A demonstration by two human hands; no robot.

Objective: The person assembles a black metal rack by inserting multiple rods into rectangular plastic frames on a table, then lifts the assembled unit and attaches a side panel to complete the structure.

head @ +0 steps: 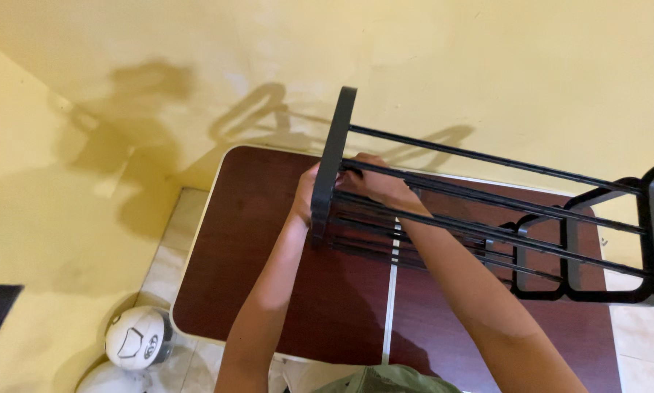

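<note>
The black metal rack (pixel 487 218) lies assembled on the desk (pixel 269 240); left hand (pixel 305 195) and right hand (pixel 374 182) grip its end frame.

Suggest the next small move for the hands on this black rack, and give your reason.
Probably seat the rod ends into the left end frame: both the left hand and right hand grip there, where the rods of the rack meet it above the table.
</note>
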